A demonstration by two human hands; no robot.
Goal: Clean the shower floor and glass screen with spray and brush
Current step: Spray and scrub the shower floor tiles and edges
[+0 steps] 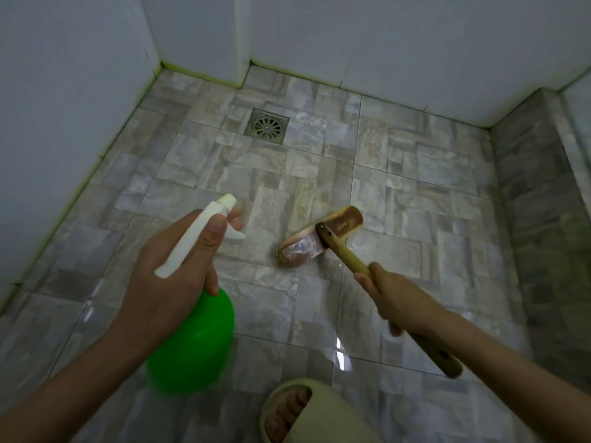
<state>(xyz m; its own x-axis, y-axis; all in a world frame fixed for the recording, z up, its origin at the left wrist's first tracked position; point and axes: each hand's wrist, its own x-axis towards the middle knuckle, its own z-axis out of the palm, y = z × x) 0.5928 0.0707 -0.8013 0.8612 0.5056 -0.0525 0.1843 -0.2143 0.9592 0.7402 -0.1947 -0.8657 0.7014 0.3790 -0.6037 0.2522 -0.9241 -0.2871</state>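
My left hand (172,266) grips a spray bottle (195,340) with a green body and a white trigger head; its nozzle points up and away over the floor. My right hand (396,302) holds the wooden handle of a scrub brush (319,239). The brush head rests on the wet grey stone-pattern shower floor (415,187), in the middle, between my two hands. The end of the handle sticks out behind my right hand. No glass screen is in view.
A square metal drain (267,125) lies in the floor beyond the brush. White walls (383,43) close the far side and the left. A raised tiled kerb (540,203) runs along the right. My foot in a beige slipper (297,410) stands at the bottom edge.
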